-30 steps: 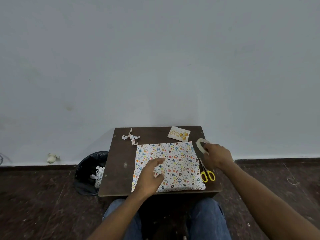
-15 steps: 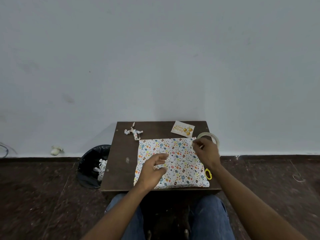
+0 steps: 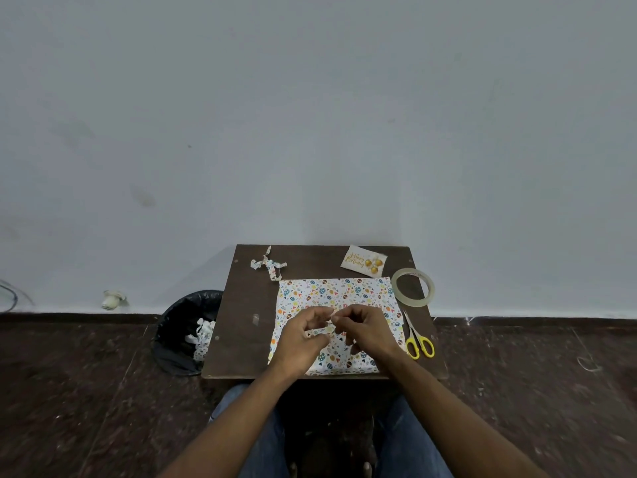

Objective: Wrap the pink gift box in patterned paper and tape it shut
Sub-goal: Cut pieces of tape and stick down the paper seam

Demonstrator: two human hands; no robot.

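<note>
— Both hands were seen together in the head view, over the middle of the wrapped box (image 3: 339, 298). How were they held?

— The left hand (image 3: 299, 339) was curled, thumb and forefinger brought towards each other; the right hand (image 3: 367, 331) was likewise curled, its fingertips (image 3: 336, 319) meeting those of the left. Something small and pale was pinched between them, possibly a bit of tape, though what it was could not be told.

— And where was the box placed?

— It was laid flat on the dark wooden table (image 3: 248, 326), fully covered in white patterned paper; no pink was left showing. Its near edge was set close to the table's near edge.

— What else was laid out?

— A tape roll (image 3: 413, 287) was placed just beside the box's far right corner, and yellow-handled scissors (image 3: 417, 341) were laid along its right side. A birthday card (image 3: 363, 262) was set behind the box, and twisted paper scraps (image 3: 269, 265) were left at the far left of the table. A black bin (image 3: 182, 332) with scraps inside was stood on the floor to the left.
</note>
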